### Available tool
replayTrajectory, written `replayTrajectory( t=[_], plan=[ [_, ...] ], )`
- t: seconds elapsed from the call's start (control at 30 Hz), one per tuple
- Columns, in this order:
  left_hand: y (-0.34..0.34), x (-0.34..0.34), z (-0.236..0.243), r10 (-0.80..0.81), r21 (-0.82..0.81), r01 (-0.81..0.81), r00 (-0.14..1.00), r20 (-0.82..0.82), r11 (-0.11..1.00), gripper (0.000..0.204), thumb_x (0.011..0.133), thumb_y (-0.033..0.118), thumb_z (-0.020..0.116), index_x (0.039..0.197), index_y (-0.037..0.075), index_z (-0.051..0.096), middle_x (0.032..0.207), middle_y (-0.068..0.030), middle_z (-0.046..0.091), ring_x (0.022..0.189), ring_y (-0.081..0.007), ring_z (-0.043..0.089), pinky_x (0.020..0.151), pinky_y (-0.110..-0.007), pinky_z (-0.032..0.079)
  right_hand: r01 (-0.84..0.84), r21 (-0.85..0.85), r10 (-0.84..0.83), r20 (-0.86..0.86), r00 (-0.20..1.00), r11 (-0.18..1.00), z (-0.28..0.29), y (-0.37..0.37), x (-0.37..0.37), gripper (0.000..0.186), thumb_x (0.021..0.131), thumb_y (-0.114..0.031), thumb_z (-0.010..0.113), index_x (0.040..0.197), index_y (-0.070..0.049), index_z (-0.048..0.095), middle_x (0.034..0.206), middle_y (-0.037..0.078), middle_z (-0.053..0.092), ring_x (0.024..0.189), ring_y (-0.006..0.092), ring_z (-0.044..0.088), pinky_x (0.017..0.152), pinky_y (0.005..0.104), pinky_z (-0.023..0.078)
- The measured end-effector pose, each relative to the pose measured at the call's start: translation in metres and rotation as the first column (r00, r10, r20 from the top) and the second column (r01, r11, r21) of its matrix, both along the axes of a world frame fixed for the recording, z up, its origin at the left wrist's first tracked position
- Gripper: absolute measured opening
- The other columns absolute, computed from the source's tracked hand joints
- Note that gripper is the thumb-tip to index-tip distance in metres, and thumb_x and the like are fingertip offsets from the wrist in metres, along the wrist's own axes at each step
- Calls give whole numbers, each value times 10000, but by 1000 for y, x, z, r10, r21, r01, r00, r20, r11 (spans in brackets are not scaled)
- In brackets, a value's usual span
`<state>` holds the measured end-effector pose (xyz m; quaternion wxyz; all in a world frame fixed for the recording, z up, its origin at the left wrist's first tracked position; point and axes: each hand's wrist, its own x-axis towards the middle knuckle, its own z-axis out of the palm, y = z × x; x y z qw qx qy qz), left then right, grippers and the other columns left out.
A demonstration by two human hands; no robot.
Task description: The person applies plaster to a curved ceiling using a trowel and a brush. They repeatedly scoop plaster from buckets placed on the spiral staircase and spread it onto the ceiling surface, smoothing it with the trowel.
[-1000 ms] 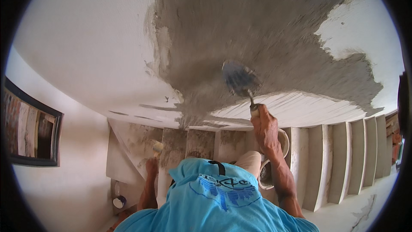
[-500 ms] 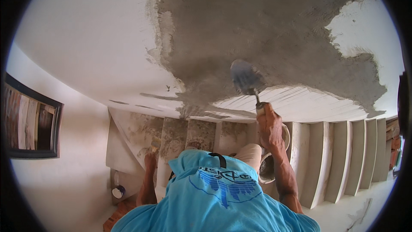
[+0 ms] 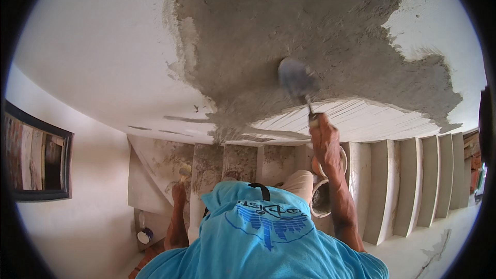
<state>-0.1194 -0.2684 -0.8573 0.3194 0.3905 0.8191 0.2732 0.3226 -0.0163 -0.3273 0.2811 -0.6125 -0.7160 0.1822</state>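
My right hand (image 3: 325, 135) is closed round the handle of a trowel (image 3: 297, 77), its rounded blade blurred and held against or just in front of the wet grey plaster (image 3: 243, 46) on the wall. Below the blade, thin streaks mark a white strip of wall. My left hand (image 3: 179, 192) hangs low over the stairs, closed on the handle of a brush (image 3: 185, 171) with a pale yellowish head. Its bristles are too small to make out clearly.
Stairs (image 3: 380, 191) run along the foot of the wall to the right. Two buckets (image 3: 321, 199) stand beside my right forearm, one with grey mix inside. A dark-framed opening (image 3: 39, 152) is in the left wall. A white round container (image 3: 145, 235) sits lower left.
The trowel and my right hand have moved slightly up with the view, which has shifted a little. The brush in my left hand has turned slightly. Both hands keep their hold.
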Motion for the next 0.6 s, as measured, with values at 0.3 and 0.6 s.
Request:
replayTrajectory(
  t=[0.3,0.6],
  plan=[
    [-3,1,-6,-21,135,39,991,-128,990,361,995,271,451,801,-3,584,675,-127,550,477,-241,569,334,-364,464,-12,127,40,-219,975,992,39,3,1,238,889,-97,494,1107,-11,539,679,113,523,577,228,498,568,363,445],
    [6,2,-9,9,95,-5,999,-42,995,383,1021,303,474,802,10,587,598,-92,512,405,-222,512,325,-363,444,-94,26,93,54,994,995,10,1,7,187,876,-96,588,1048,-46,534,755,257,601,712,490,608,625,502,479]
  ],
)
